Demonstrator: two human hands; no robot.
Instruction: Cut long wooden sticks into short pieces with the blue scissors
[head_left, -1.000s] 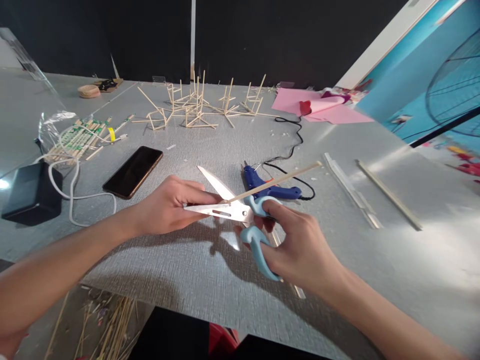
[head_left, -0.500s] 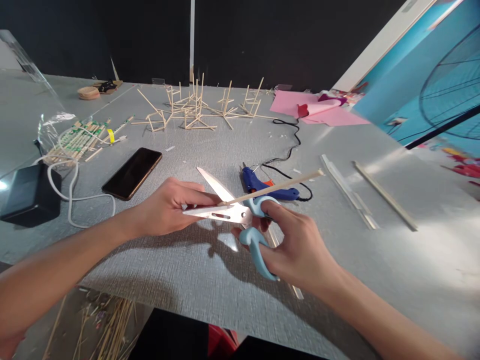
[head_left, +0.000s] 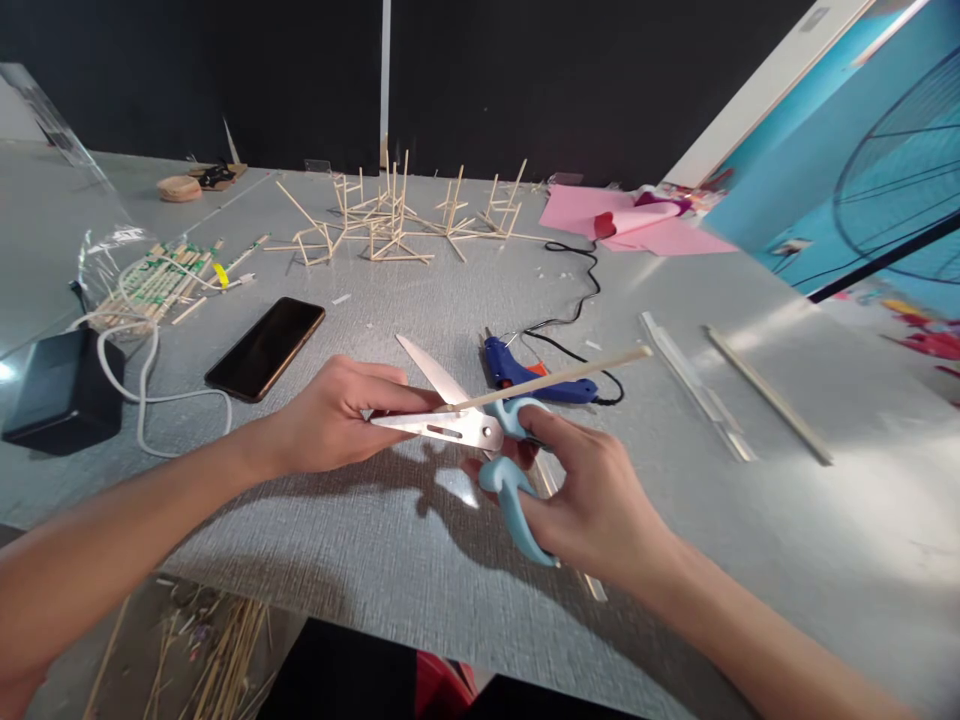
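My right hand is closed on the light-blue handles of a pair of scissors, whose steel blades stand apart. A thin wooden stick lies between the blades and runs up to the right. My left hand pinches the stick's near end, just left of the blades. Both hands hover over the grey table, close to its front edge.
A blue glue gun with a black cord lies just behind the scissors. A black phone, a black box with a white cable, a bag of sticks, stick frames, pink paper and flat strips lie around.
The stick's far end has dropped slightly, so the stick lies flatter. Hands and scissors stay almost where they were.
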